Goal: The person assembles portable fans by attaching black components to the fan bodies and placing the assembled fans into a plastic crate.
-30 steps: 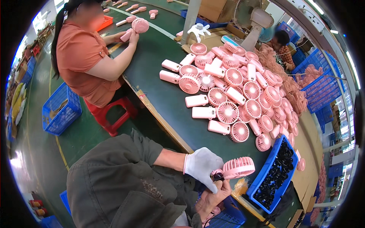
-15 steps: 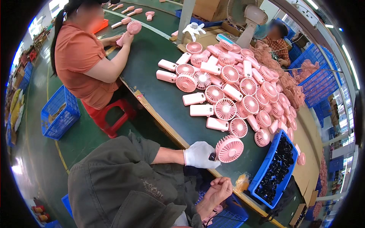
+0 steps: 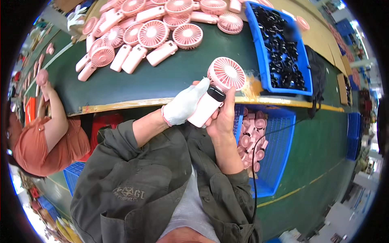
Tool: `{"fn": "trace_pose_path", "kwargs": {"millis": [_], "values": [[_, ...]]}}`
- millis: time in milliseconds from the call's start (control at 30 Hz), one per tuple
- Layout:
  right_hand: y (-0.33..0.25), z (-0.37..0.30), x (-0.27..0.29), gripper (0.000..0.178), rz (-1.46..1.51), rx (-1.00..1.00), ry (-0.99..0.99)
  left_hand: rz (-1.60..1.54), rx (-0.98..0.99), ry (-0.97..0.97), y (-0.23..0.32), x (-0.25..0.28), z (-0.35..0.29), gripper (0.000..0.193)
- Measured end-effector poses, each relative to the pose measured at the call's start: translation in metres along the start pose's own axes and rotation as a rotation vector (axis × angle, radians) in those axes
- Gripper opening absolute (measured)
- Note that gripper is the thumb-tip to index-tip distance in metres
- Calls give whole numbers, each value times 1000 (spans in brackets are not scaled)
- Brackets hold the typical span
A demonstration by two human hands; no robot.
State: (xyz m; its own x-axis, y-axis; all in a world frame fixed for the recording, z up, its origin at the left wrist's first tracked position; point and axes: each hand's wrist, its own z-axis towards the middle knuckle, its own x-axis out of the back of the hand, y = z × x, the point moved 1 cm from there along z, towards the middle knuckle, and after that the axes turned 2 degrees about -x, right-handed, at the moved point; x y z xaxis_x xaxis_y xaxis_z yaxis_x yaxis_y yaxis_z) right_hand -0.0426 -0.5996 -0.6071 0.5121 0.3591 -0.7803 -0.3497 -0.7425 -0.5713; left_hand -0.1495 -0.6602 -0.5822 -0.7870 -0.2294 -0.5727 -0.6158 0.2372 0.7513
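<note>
Pink plastic handheld fan with a round slatted head [image 3: 227,75], gripped by your white-gloved left hand [image 3: 184,107] and bare right hand [image 3: 223,121] at the front edge of the smooth green tabletop [image 3: 142,87].
Half a second ago, only your left held it. One glossy black piece [image 3: 216,94] tops its handle; one blue plastic tray [image 3: 261,60] lies to the right.
</note>
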Motion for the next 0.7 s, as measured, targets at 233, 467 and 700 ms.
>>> {"fn": "trace_pose_path", "kwargs": {"millis": [233, 467, 700], "values": [[-7, -17, 16, 45, -118, 205, 54, 315, 23, -28, -2, -15, 5, 58], [-13, -19, 23, 63, -356, 568, 42, 808, -180, -118, -6, -15, 5, 36], [-34, -14, 34, 70, -392, 457, -281, 983, -335, -167, -13, -15, 10, 38]]}}
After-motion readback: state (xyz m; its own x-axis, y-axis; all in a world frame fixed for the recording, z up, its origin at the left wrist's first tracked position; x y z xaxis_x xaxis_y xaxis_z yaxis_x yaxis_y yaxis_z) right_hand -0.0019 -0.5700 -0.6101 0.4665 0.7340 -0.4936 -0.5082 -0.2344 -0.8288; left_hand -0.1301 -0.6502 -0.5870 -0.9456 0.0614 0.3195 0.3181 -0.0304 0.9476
